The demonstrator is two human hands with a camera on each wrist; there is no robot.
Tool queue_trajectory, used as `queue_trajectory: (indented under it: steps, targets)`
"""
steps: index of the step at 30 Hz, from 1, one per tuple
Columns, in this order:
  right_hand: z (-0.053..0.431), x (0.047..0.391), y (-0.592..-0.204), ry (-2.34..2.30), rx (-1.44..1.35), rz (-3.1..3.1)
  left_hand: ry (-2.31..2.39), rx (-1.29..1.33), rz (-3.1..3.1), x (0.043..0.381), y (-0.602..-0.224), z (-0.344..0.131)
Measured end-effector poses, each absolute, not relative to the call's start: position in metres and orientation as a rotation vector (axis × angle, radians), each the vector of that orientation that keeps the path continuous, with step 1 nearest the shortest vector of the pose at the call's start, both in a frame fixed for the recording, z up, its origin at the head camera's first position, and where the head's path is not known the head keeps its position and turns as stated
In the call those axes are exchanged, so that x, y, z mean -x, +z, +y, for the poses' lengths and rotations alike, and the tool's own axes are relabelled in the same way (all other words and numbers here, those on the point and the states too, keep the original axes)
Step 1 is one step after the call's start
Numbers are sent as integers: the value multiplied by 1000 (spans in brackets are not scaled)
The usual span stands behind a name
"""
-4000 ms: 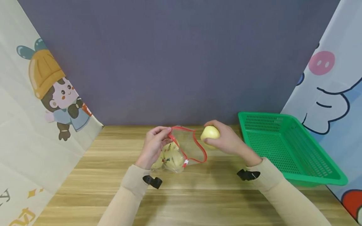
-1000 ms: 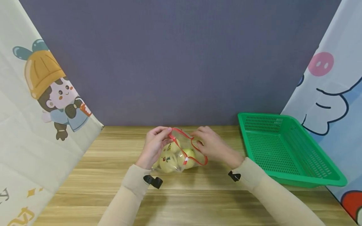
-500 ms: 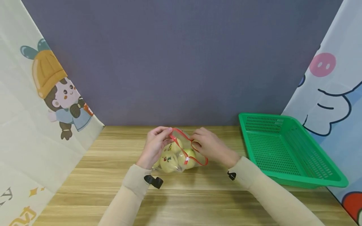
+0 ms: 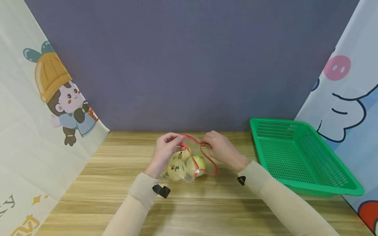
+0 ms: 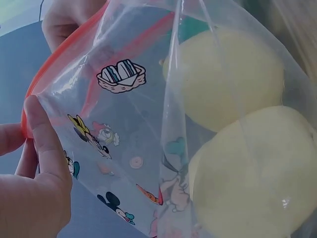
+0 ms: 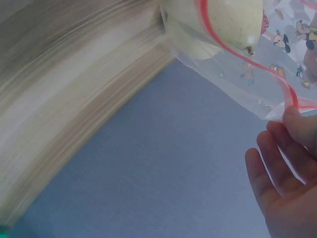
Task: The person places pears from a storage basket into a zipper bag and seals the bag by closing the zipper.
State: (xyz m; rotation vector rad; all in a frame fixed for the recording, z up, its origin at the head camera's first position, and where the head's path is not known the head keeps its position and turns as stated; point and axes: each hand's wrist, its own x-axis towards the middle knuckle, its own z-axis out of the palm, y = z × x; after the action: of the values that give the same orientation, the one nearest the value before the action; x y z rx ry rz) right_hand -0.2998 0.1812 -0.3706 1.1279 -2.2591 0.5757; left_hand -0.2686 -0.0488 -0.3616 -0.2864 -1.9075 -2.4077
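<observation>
A clear plastic zip bag (image 5: 121,77) with red edging and cartoon prints stands on the table, its mouth facing right. Inside rest several pale yellow, pear-like fruits; one speckled fruit (image 6: 233,22) shows a short stem in the right wrist view. My left hand (image 4: 164,153) pinches the left part of the red rim between thumb and fingers. At the far right corner of the mouth, my right hand (image 4: 221,149) pinches the rim, its other fingers loosely bent. A white slider (image 4: 197,171) sits on the near side of the red edging. The mouth gapes between both hands.
A green perforated plastic basket (image 4: 295,160) stands at the right of the wooden table (image 4: 118,196). A dark grey-blue panel (image 4: 189,65) rises behind the table's far edge. Cartoon-printed sheets (image 4: 17,137) hang on both sides.
Four seconds ago my right hand held a fruit beside the bag; that fruit now lies inside. The right hand has since taken the rim, and my left hand has shifted slightly right.
</observation>
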Motion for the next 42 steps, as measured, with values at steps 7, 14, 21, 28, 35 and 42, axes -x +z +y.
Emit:
queue_trajectory:
  steps: [7, 14, 21, 28, 35, 42]
  targets:
    - [182, 304, -371, 679, -1087, -2282, -2319, 287, -1993, 267, -359, -44]
    - [183, 306, -368, 752, -1043, -2307, -1842, 362, -2196, 247, -350, -39]
    - [186, 306, -364, 781, -1013, -2316, -1341, 627, -2294, 224, -347, -35]
    - [186, 305, -363, 781, -1009, -2325, -867, 859, -2337, 202, -361, -35]
    - [187, 306, -365, 813, -991, -2352, -236, 973, -2406, 189, -376, -27]
    - [188, 307, -369, 860, -951, -2384, -35, 1020, -2357, 185, -385, -22]
